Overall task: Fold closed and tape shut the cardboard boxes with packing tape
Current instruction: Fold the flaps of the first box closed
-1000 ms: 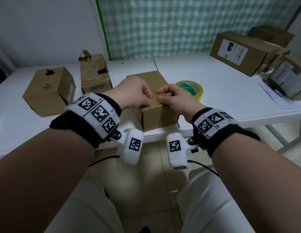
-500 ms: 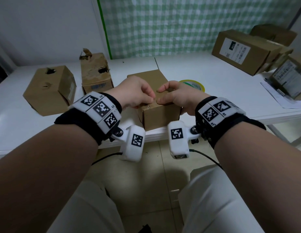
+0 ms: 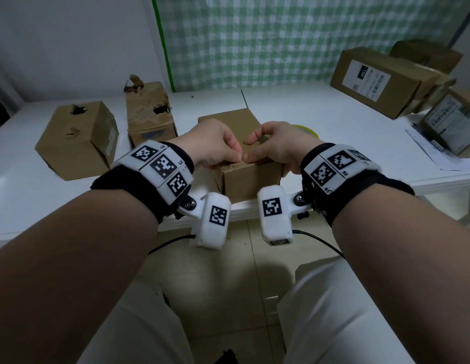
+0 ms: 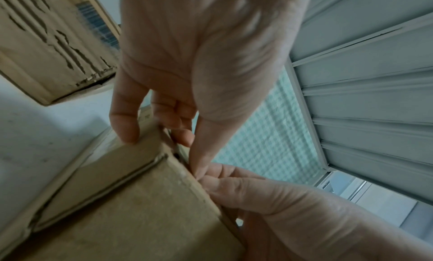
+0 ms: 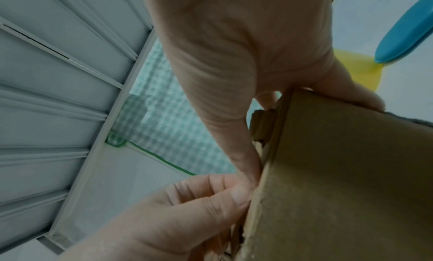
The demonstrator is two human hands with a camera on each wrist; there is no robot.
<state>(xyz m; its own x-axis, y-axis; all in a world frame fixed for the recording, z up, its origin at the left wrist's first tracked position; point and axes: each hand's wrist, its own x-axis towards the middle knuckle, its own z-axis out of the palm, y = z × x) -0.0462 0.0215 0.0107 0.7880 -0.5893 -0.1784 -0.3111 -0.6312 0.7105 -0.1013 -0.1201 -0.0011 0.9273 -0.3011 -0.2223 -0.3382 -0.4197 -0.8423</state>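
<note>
A small brown cardboard box (image 3: 251,179) stands at the near edge of the white table (image 3: 320,143), its top flaps folded down. My left hand (image 3: 235,156) and right hand (image 3: 251,153) meet at the middle of its near top edge. Each pinches that edge, thumb on the front face and fingers on top. In the left wrist view my left hand (image 4: 192,154) has its thumb along the box (image 4: 131,209) edge, touching the right thumb. In the right wrist view the right hand (image 5: 257,135) grips the box (image 5: 339,181). A yellow tape roll (image 3: 306,128) lies behind the right hand, mostly hidden.
Two battered boxes (image 3: 79,137) (image 3: 149,114) stand at the back left. Larger labelled boxes (image 3: 381,80) (image 3: 452,122) and papers (image 3: 433,153) fill the right side. A blue handle (image 5: 407,33) lies beside the tape roll (image 5: 358,70). A checked green cloth hangs on the wall behind.
Both hands have closed in until the thumbs touch at the box's near top edge. The right index finger has lifted. The tape roll is now more hidden behind the right hand.
</note>
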